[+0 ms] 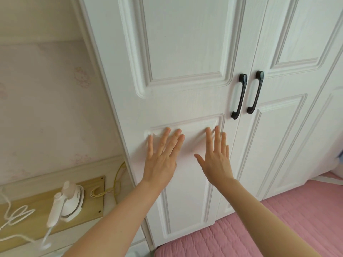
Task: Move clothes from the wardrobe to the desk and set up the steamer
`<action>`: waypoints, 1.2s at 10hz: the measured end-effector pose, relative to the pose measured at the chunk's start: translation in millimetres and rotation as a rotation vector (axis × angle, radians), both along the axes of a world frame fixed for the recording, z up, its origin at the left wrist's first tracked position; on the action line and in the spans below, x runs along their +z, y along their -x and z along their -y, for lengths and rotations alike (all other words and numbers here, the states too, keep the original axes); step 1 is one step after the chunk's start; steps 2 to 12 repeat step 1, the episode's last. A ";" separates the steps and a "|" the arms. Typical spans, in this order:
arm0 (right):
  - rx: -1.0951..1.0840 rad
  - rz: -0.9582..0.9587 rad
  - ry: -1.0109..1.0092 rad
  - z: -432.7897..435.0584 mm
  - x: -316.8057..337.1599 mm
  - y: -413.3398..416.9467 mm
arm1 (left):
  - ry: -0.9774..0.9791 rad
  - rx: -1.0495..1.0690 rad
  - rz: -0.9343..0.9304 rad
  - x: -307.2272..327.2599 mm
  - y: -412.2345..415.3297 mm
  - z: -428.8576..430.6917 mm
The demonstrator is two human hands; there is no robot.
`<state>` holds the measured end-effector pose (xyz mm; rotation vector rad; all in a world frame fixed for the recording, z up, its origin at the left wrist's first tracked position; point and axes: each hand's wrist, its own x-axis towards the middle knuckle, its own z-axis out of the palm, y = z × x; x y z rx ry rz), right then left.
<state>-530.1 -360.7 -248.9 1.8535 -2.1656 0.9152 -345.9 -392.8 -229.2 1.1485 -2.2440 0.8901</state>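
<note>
A white panelled wardrobe [185,52] fills the view, both doors closed, with two black handles [239,96] at the centre seam. My left hand [162,158] and my right hand [216,156] are raised side by side in front of the left door's lower panel, fingers straight and spread, holding nothing. Whether they touch the door I cannot tell. A small white steamer [68,201] stands on the wooden desk [92,184] at the lower left, its white cord [16,217] looped beside it. No clothes are in view.
A pink quilted bed cover [278,229] lies at the lower right, against the wardrobe's base. A yellow cable [117,177] hangs between the desk and the wardrobe. Pale patterned wallpaper covers the wall at the left.
</note>
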 end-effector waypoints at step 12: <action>-0.002 -0.066 -0.091 -16.2 -4.6 -14.7 | -0.081 0.042 0.030 -11.1 -17.6 -21.7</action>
